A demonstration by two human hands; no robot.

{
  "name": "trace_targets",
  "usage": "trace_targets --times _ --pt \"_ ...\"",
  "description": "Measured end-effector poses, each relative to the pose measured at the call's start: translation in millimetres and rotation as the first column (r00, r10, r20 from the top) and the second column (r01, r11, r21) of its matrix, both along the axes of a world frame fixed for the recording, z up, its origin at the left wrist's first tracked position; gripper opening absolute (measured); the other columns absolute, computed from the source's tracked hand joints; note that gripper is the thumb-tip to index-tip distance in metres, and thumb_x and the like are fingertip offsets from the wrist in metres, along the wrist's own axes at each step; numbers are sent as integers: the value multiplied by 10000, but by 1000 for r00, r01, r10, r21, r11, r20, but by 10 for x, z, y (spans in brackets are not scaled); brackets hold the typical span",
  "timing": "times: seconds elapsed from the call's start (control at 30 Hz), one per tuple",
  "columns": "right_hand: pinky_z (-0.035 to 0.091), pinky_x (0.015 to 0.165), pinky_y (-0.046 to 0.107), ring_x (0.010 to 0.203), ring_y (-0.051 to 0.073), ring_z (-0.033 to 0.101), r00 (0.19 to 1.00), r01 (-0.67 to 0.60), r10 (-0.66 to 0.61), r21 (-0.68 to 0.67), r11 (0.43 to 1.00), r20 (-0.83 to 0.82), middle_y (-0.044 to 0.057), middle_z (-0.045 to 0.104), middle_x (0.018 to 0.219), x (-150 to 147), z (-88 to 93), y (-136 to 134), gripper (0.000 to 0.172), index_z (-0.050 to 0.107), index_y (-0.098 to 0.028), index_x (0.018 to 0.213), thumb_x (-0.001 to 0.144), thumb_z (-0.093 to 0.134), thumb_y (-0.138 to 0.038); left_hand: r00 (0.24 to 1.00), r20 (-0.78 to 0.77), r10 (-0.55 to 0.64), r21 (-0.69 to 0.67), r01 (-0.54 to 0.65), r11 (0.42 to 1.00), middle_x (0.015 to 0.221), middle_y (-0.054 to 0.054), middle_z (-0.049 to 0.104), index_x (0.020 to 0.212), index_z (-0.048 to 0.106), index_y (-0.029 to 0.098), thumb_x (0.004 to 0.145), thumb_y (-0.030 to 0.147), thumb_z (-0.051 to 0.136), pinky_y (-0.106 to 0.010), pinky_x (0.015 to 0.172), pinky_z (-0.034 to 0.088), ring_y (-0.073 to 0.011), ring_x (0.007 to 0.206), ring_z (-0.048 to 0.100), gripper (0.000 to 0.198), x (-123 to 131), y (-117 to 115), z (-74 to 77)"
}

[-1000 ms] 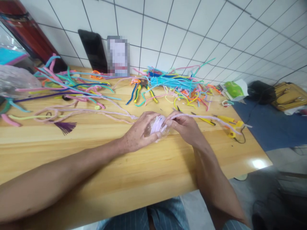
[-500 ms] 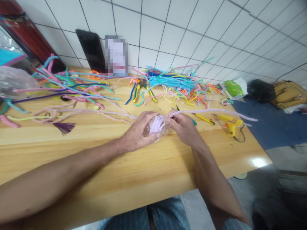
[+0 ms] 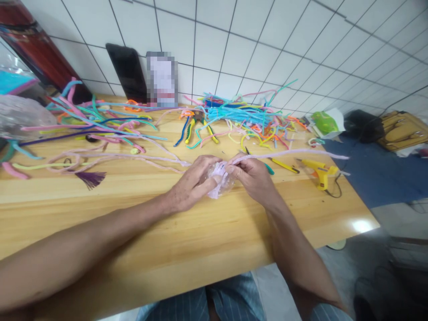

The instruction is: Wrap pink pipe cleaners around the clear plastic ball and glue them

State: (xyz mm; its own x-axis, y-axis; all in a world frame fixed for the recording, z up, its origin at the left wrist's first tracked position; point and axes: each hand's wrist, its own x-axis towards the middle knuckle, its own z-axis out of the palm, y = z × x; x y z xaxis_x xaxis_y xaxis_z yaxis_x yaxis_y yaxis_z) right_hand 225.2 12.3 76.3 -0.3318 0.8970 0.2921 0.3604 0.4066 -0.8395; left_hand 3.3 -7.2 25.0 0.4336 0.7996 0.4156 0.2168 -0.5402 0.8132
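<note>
My left hand is closed around a clear, shiny plastic piece that looks rounded, its thumb pressed on the pale lilac strands wound over it. Between the thumb and fingers of my right hand is a lilac pipe cleaner, pinched close against the wrapped piece. Its loose length stretches out to the right, over the table. The underside of the plastic piece is hidden by my fingers. Other pale pink and lilac pipe cleaners lie just left of my left hand.
Behind my hands are pliers and a heap of coloured pipe cleaners. A yellow glue gun and a yellow-handled tool lie to the right. Phones lean on the tiled wall. A purple tassel rests on the left.
My left thumb has moved up onto the lilac strands, and the wrapped piece has turned slightly. The pipe cleaner's free end has shifted left and a little upward in view.
</note>
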Motion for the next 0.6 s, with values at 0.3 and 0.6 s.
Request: trace_targets --times 0.3,0.6 --pt "540 748 338 774 194 696 1000 1 -1 9 1000 7 39 791 842 -11 -30 3 239 749 -233 775 926 759 -418 999 -1 42 -70 -42 997 1371 -123 669 1381 578 227 1015 397 654 -446 1117 543 -279 1286 656 410 48 1 2" --pt "520 657 322 697 174 641 992 0 -23 -188 982 -121 13 741 778 -42 -87 -3 334 749 -233 820 831 856 -550 997 22 72 -64 -70 995 1340 -113 676 1361 582 214 979 354 674 -431 1115 535 -268 1268 659 416 67 -31 -19"
